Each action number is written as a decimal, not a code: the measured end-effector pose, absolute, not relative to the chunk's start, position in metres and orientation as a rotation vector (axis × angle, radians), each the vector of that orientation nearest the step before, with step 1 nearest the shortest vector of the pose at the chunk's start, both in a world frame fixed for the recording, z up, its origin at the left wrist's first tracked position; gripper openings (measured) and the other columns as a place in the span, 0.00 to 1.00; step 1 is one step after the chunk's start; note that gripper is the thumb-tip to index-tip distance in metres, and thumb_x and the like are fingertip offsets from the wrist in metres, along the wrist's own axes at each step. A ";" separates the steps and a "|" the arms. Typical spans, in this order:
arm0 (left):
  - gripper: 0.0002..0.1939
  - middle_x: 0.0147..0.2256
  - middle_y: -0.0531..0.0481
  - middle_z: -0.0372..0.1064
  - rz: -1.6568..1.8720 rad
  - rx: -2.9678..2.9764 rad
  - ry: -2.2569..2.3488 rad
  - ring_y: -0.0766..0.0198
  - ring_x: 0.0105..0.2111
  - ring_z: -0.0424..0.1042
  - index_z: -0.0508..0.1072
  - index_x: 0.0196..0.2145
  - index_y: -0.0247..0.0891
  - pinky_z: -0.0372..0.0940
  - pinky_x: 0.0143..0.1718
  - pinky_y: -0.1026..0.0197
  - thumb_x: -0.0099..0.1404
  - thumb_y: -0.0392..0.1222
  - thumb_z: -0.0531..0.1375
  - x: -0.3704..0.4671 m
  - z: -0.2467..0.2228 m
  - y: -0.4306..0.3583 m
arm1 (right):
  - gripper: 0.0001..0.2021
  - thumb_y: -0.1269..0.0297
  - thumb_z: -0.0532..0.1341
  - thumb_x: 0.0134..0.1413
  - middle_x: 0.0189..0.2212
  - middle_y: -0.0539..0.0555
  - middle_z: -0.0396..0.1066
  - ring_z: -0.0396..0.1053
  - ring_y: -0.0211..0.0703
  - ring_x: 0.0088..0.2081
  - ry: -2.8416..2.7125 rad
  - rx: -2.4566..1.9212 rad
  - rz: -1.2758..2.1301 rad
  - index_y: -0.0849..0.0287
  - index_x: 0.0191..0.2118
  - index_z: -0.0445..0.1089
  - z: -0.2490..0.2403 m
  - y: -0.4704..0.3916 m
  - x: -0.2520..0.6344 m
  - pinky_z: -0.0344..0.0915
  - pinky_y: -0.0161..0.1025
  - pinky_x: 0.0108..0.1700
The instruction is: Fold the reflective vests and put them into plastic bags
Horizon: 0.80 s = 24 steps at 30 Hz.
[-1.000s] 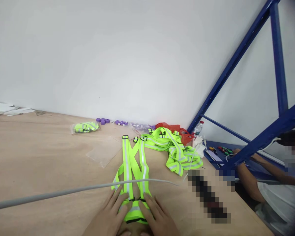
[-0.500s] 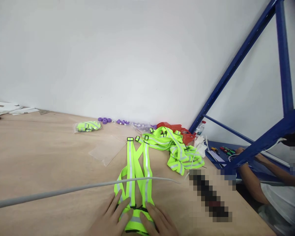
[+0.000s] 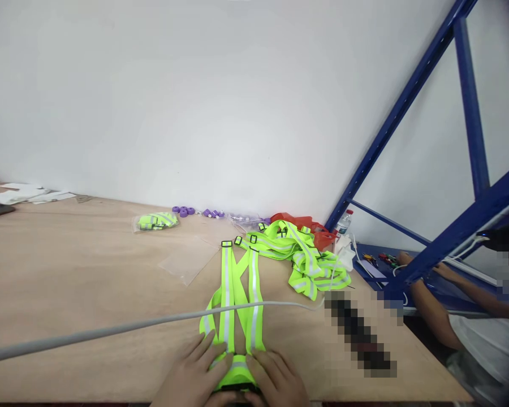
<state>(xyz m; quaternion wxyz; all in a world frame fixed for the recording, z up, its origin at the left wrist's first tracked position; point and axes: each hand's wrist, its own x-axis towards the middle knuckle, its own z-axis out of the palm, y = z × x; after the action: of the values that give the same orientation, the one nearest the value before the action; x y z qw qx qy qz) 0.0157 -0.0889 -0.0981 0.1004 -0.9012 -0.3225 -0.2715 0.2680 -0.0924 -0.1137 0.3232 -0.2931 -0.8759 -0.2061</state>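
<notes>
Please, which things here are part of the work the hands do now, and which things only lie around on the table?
In hand:
- left hand and right hand, flat on the near end of the reflective strap vest

Lying about:
- heap of vests
- bagged vest
- empty clear bag
- purple parts
- red bag
- water bottle
- grey cable

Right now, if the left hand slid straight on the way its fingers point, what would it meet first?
The left hand lies flat on the vest's near end, fingers pointing up and right. It would probably run first along the vest's straps, then under the grey cable, whose height is unclear.
</notes>
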 end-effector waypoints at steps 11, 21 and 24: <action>0.10 0.42 0.48 0.75 -0.581 -2.946 -1.621 0.55 0.44 0.76 0.78 0.40 0.42 0.69 0.44 0.58 0.75 0.41 0.56 0.034 -0.071 -0.066 | 0.15 0.58 0.48 0.73 0.34 0.55 0.76 0.73 0.46 0.35 -2.202 -1.115 0.123 0.56 0.41 0.69 -0.102 -0.076 0.258 0.66 0.37 0.38; 0.20 0.41 0.43 0.78 -0.345 -2.892 -1.829 0.49 0.45 0.76 0.80 0.39 0.39 0.68 0.47 0.51 0.78 0.48 0.50 0.046 -0.070 -0.033 | 0.08 0.67 0.56 0.68 0.36 0.53 0.73 0.71 0.45 0.39 -2.207 -1.291 0.339 0.56 0.36 0.69 -0.096 -0.044 0.259 0.65 0.37 0.41; 0.18 0.43 0.43 0.76 -0.382 -2.851 -1.821 0.48 0.47 0.74 0.79 0.41 0.39 0.67 0.49 0.48 0.77 0.48 0.52 0.047 -0.076 -0.031 | 0.06 0.68 0.59 0.66 0.37 0.53 0.73 0.70 0.46 0.41 -2.233 -1.371 0.342 0.56 0.36 0.71 -0.092 -0.040 0.258 0.65 0.39 0.43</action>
<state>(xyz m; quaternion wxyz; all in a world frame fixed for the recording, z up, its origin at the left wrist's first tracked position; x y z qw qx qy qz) 0.0473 -0.0312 -0.0756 -0.1313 -0.8302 -0.5303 -0.1112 0.2584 -0.0401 -0.0924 0.2471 -0.5027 -0.8189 0.1253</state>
